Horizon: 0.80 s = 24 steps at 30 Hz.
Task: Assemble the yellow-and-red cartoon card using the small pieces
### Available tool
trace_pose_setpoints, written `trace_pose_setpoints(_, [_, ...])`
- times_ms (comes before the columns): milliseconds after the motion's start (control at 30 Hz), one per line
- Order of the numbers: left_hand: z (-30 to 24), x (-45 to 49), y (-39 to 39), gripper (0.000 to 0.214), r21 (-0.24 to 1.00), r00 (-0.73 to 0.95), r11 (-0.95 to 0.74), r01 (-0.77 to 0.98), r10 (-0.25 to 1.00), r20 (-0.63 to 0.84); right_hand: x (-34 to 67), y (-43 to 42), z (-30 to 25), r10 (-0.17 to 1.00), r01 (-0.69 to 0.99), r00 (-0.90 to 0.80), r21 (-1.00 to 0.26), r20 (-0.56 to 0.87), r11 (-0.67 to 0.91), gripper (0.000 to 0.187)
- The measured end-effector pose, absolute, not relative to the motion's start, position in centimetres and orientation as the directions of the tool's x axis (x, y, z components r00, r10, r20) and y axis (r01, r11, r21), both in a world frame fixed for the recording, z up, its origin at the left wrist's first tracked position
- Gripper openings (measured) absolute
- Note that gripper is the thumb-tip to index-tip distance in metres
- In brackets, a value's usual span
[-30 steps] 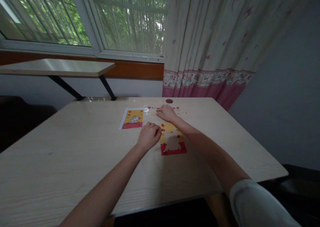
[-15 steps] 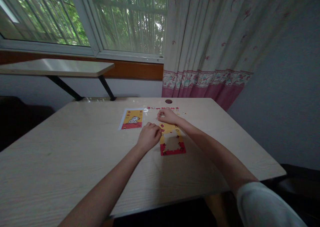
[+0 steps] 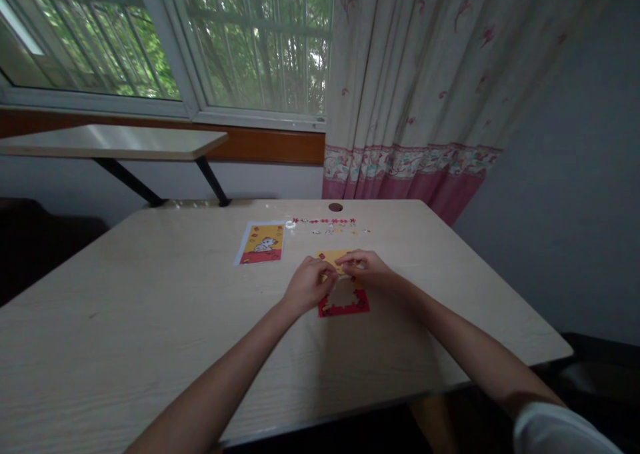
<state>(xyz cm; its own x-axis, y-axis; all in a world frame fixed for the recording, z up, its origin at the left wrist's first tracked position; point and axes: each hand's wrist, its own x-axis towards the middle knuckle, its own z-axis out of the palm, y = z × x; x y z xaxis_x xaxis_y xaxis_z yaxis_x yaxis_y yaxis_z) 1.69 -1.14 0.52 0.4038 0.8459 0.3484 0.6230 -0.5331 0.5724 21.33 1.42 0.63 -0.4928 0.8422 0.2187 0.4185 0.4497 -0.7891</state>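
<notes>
Jigsaw puzzle (image 3: 345, 310): flat on the counter (image 3: 150, 321), partly covered by the person's two hands; yellow toward its far edge, red along its near edge, with an opening in the middle where bare wood shows.
Left hand (image 3: 311, 286): at the puzzle's left side, fingers curled and nearly closed against the thumb; whether they grip a piece, one cannot tell.
Right hand (image 3: 371, 269): over the puzzle's right side, fingers bent toward the left hand, drawn close to the thumb; anything between them is too small to make out.
Red loose pieces (image 3: 325, 221): in a row beyond the puzzle's far edge.
Pale and yellow loose pieces (image 3: 339, 231): in a sparser row between the red ones and the puzzle.
Printed picture (image 3: 263, 244): flat, left of the puzzle and farther back, a white animal on yellow and red.
Floral curtain (image 3: 400, 107): well beyond the puzzle, hanging past the counter's far edge.
</notes>
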Motion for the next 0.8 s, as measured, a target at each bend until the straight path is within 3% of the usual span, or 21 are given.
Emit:
trace_pose_setpoints(167, [0.3, 1.7, -0.9, 0.012, 0.704, 0.307, -0.435, 0.562, 0.899, 0.311, 20.5, 0.6, 0.1, 0.88, 0.454, -0.361, -0.766, 0.31, 0.456, 0.026])
trace_pose_setpoints(367, [-1.0, 1.5, 0.1, 0.022, 0.891, 0.177, -0.293, 0.346, 0.953, 0.244, 20.7, 0.6, -0.3, 0.754, 0.598, -0.36, -0.484, 0.55, 0.639, 0.024])
trace_pose_setpoints(600, [-0.9, 1.7, 0.0, 0.025, 0.908, 0.212, -0.315, 0.276, 0.942, 0.262, 20.8, 0.4, 0.1, 0.701, 0.668, -0.399, -0.336, 0.591, 0.664, 0.026])
trace_pose_setpoints(800, [-0.7, 1.4, 0.2, 0.026, 0.883, 0.22, -0.338, 0.327, 0.935, 0.277, 21.1, 0.3, 0.4, 0.696, 0.657, -0.412, -0.337, 0.589, 0.674, 0.024])
